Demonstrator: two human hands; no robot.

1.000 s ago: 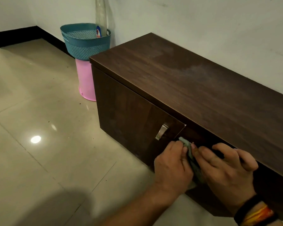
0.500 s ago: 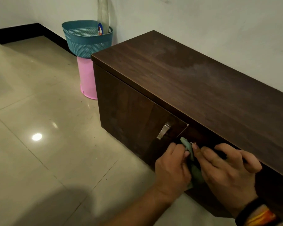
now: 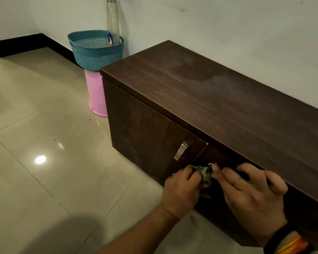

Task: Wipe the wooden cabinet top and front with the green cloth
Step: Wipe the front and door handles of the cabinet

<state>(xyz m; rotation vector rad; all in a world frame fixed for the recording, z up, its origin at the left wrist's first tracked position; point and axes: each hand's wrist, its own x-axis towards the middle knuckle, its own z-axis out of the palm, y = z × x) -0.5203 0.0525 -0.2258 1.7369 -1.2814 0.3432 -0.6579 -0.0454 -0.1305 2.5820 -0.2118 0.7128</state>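
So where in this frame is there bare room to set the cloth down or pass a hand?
The cabinet top is bare from its left end to the frame's right edge, wall behind. The floor lies open in front. It is crowded at the door seam, where left hand and right hand bunch the green cloth below the handle.

Both hands, left (image 3: 182, 189) and right (image 3: 250, 193), close together, fingers curled.

Dim, perhaps overhead light; floor (image 3: 44, 125) glare.
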